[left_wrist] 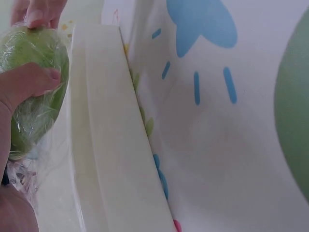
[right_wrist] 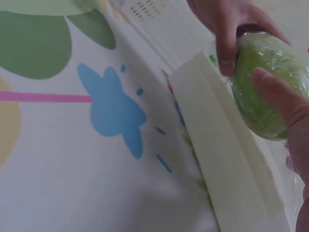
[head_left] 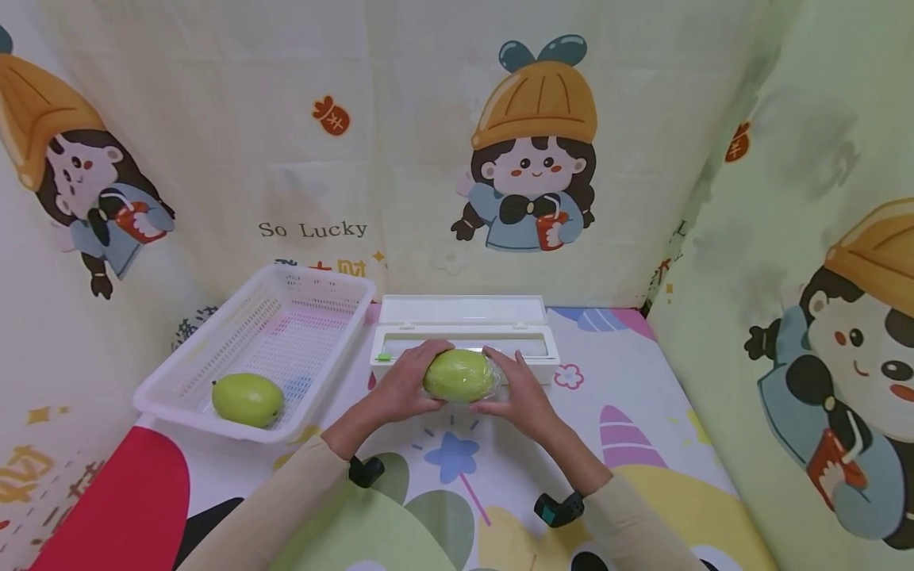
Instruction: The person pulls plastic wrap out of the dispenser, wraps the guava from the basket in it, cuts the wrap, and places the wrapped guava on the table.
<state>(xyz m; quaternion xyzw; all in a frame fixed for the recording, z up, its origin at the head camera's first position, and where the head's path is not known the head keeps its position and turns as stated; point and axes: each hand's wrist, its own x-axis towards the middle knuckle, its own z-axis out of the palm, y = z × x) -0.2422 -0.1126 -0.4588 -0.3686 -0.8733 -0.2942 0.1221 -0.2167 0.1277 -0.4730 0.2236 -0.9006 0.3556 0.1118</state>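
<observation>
A green mango (head_left: 458,376) wrapped in clear plastic film is held between both hands, over the front of a white cling film dispenser (head_left: 464,337) whose lid stands raised. My left hand (head_left: 410,382) grips the mango's left end, its thumb lying across the film in the left wrist view. From the other side my right hand (head_left: 524,396) holds the right end, thumb pressed on the wrapped skin (right_wrist: 263,92). Loose crinkled film (left_wrist: 24,179) hangs off the mango near the left palm. A second green mango (head_left: 247,400) lies in the basket.
A white perforated plastic basket (head_left: 167,396) stands on the left of the table. On the dispenser's left front corner sits a small green slider (head_left: 384,357). A printed cloth (head_left: 514,476) covers the table, and patterned curtains (head_left: 414,143) hang behind and on both sides.
</observation>
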